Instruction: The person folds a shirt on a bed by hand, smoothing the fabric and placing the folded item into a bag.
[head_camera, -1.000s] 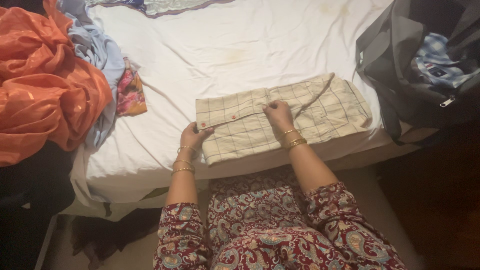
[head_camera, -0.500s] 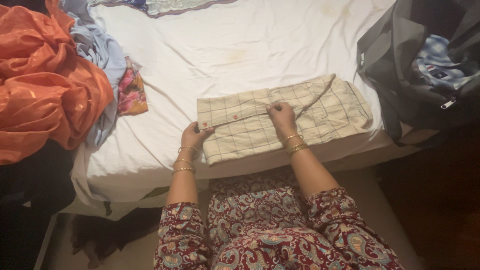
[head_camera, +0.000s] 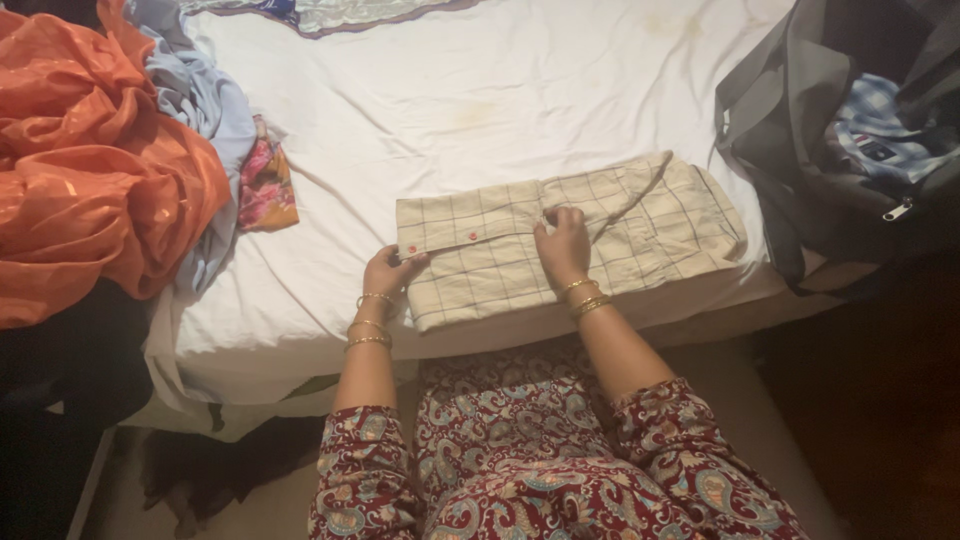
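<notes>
A folded cream checked shirt (head_camera: 570, 240) is laid near the front edge of the bed (head_camera: 450, 100). Its left end is pinched by the left hand (head_camera: 390, 272); the right hand (head_camera: 563, 243) is pressed flat on its middle. The cloth is judged soft and light, best gripped at folded edges.

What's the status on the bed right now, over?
Left hand grips the shirt's left edge. Right hand pressed flat on its middle. Shirt folded, lying on the white sheet. Nothing in the way.
</notes>
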